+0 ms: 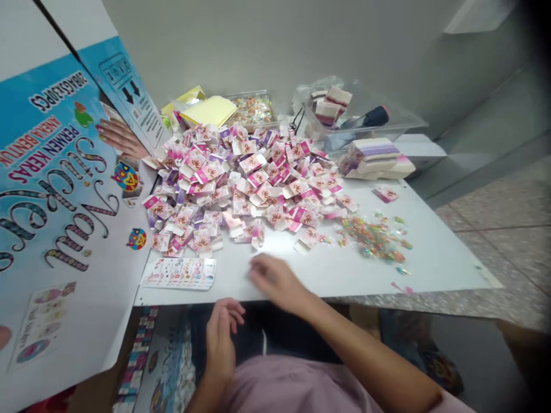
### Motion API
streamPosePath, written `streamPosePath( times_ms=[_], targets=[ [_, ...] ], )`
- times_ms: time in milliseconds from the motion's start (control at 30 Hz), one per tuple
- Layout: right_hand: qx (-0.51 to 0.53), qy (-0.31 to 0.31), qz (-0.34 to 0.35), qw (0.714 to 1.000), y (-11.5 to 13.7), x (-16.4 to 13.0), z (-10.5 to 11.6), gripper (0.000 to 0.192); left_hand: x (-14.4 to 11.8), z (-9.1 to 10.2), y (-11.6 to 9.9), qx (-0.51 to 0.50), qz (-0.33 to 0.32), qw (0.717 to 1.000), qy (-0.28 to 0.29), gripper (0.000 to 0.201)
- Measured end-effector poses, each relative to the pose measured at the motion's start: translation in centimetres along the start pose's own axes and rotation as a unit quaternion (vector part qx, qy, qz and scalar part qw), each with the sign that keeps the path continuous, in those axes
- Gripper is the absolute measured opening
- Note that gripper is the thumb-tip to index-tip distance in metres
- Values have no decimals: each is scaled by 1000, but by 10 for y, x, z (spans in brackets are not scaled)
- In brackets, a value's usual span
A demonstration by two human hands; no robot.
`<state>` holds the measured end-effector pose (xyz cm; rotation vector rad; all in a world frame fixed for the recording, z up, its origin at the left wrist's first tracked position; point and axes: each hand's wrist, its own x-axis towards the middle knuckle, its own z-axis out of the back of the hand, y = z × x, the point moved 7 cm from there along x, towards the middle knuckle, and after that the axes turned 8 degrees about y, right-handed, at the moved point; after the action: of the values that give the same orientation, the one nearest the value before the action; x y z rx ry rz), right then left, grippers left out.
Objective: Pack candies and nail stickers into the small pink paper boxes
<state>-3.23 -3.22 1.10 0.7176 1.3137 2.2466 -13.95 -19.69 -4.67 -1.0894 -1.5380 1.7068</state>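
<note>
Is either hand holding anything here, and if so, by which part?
Nothing shows in the left hand. The right hand is blurred with its fingers curled, so whether it holds something small cannot be told.

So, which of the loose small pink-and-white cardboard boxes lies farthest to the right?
The box lying alone in front of the purple-striped cardboard stack, beyond the scattered multicoloured plastic packets; the other loose boxes lie further left, in or beside the heap.
</note>
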Motion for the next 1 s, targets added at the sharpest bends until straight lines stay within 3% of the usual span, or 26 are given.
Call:
streamPosePath(
  times_ms=[33,67,167,233,300,400,467,533,567,600,633,700,733,767,833,900,967,1000],
  targets=[
    [-82,125,88,985,20,11,-39,18,-5,9,2,1,-2,1000,-20,45],
    [-158,179,144,960,31,21,-67,24,-10,18,2,1,-4,999,-41,46],
    [-291,242,227,897,39,55,-116,35,-24,37,1,3,-15,995,-96,45],
    [-310,277,266,870,36,70,-128,32,-32,45,0,8,-28,993,-117,44],
    [-310,276,292,861,36,74,-125,29,-36,54,0,28,-48,989,-139,41],
    [-257,171,302,902,50,61,-90,30,-39,71,-9,107,-126,965,-204,29],
    [-168,80,264,946,63,44,-54,29,-41,77,-27,198,-204,922,-262,16],
    [-61,35,172,983,68,26,-23,25,-42,72,-52,293,-280,866,-294,37],
    [-22,40,119,992,69,18,-13,23,-39,64,-64,327,-302,849,-285,52],
    [2,59,77,995,69,9,-7,22,-32,53,-74,340,-307,855,-242,62],
    [15,61,41,997,70,1,0,21,-20,38,-79,329,-284,886,-164,63],
    [-4,8,-5,1000,72,-12,18,20,2,-5,-71,218,-144,961,88,39],
    [-34,-43,-6,998,76,-19,29,20,5,-29,-61,127,-44,970,202,30],
    [-71,-85,13,994,82,-24,38,20,6,-46,-55,45,41,968,242,34],
    [-150,-89,110,979,103,-33,41,28,11,-62,-53,-98,110,971,189,44],
    [-208,11,197,958,117,-42,26,33,18,-69,-55,-236,100,959,121,58],
    [-228,118,209,944,117,-53,8,28,23,-77,-58,-335,89,930,118,69],
    [-218,141,202,944,115,-58,1,26,25,-78,-58,-348,91,925,121,66]
  ],
)
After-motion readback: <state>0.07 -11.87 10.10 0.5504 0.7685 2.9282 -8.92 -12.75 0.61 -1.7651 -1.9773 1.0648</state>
